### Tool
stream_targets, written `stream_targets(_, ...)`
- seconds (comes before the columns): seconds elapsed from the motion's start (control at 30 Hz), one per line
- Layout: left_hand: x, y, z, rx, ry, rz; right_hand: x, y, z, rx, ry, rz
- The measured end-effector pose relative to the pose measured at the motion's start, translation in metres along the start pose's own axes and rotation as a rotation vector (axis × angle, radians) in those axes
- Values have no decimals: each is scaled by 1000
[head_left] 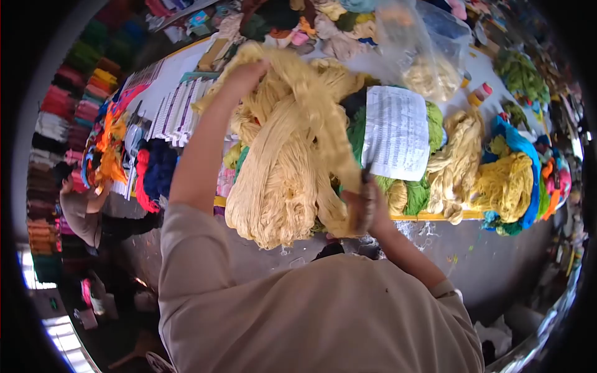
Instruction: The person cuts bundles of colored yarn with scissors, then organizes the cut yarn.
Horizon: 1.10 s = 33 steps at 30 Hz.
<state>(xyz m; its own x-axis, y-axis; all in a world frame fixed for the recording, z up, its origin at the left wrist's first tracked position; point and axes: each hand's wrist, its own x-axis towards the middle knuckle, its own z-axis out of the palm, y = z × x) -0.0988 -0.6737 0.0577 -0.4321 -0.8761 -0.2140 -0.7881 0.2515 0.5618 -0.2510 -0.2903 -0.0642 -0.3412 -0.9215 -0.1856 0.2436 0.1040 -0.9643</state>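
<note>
My left hand [252, 73] is raised at the far side of the pile, its fingers closed on a pale yellow yarn skein [314, 93]. The skein stretches down to the right toward my right hand [364, 208], which is closed around its lower end and partly blurred. A dark slim object [366, 171] shows at the right hand; its kind I cannot make out. Between my arms, a large bundle of cream-yellow yarn [273, 180] lies on the table and hangs over its front edge.
A printed paper sheet [395, 132] lies on green yarn to the right. Beyond it are more yellow skeins [507, 186] and a clear plastic bag [435, 56]. White striped bars [180, 112] lie at left. Another person [81, 211] works near yarn shelves at far left.
</note>
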Motion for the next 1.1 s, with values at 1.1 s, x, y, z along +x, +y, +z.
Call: stream_targets(1.1, -189, 78, 282, 300, 371, 335, -14, 104, -487, -1382, 318, 175)
